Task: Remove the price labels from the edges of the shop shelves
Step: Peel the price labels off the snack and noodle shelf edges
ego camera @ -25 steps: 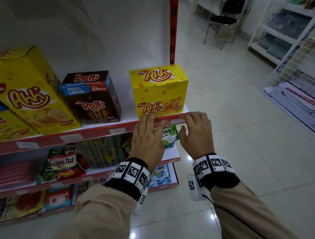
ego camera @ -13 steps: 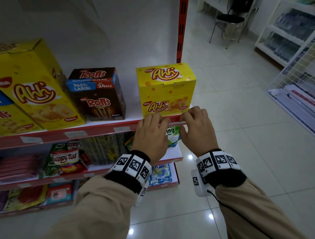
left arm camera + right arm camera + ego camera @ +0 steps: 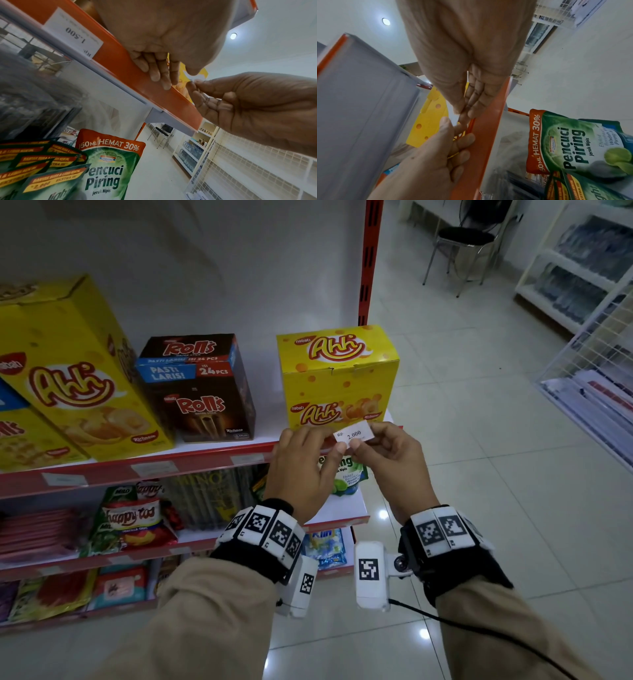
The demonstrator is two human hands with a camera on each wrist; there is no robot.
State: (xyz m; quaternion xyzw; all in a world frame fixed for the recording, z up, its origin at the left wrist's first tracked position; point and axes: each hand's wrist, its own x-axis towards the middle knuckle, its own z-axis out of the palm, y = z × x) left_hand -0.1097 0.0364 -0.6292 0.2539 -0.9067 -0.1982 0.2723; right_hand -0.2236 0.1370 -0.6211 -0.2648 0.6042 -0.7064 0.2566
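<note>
A white price label printed "Rp 2.000" is off the red shelf edge and held just above its right end. My right hand pinches it between thumb and fingers; the right wrist view shows that pinch. My left hand rests its fingers on the edge strip, with the thumb beside the label's left end. Only a sliver of the label shows in the left wrist view. More labels stay in the strip: a near one, another further left, and a "Rp 1.500" one.
On the top shelf stand a small yellow Ahh box right behind my hands, a brown Rolls box and a big yellow Ahh box. Green dish-soap pouches sit on the shelf below. To the right are tiled floor, a chair and wire racks.
Both hands were pressed on the shelf edge at the label. Now the label is out of the strip and lifted slightly in my right hand; the left hand remains at the edge.
</note>
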